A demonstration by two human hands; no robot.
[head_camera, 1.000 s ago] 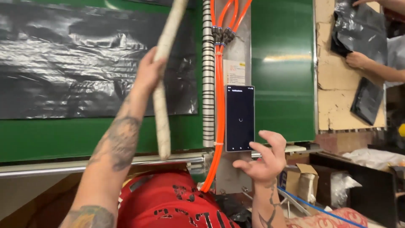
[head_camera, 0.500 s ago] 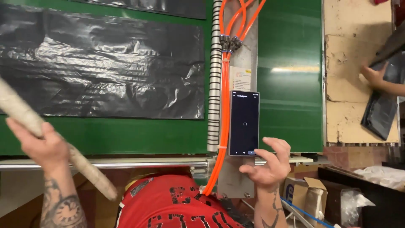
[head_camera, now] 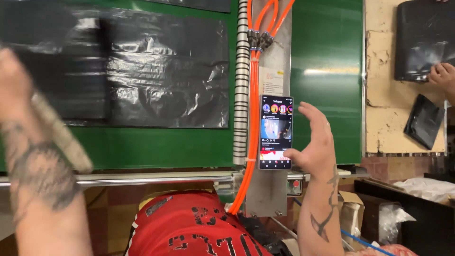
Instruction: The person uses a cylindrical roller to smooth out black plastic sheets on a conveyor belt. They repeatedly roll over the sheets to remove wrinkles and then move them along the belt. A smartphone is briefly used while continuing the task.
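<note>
Right hand: the right hand is raised at the 3 o'clock side of the phone. The fingers are spread apart and loosely curved; the thumb tip touches the lower right edge of the phone. Nothing is clamped in it.
Left hand: the left hand is at the 9 o'clock edge of the view and blurred. It appears closed around a pale stick; the exact finger position cannot be read.
Stick: it slants from the left hand down toward 4 o'clock and ends just above the metal rail.
Phone: upright, mounted on a grey metal plate at the centre of the view, screen lit with coloured pictures.
Orange tubes: the orange tubes run down the plate at the 9 o'clock side of the phone, beside a ribbed silver hose.
Background: a green board with a black plastic sheet at 10 o'clock.
Foreground: red cloth with dark lettering at 6 o'clock.
Other person: another person's hand at 2 o'clock touches a black bag on the wall.
</note>
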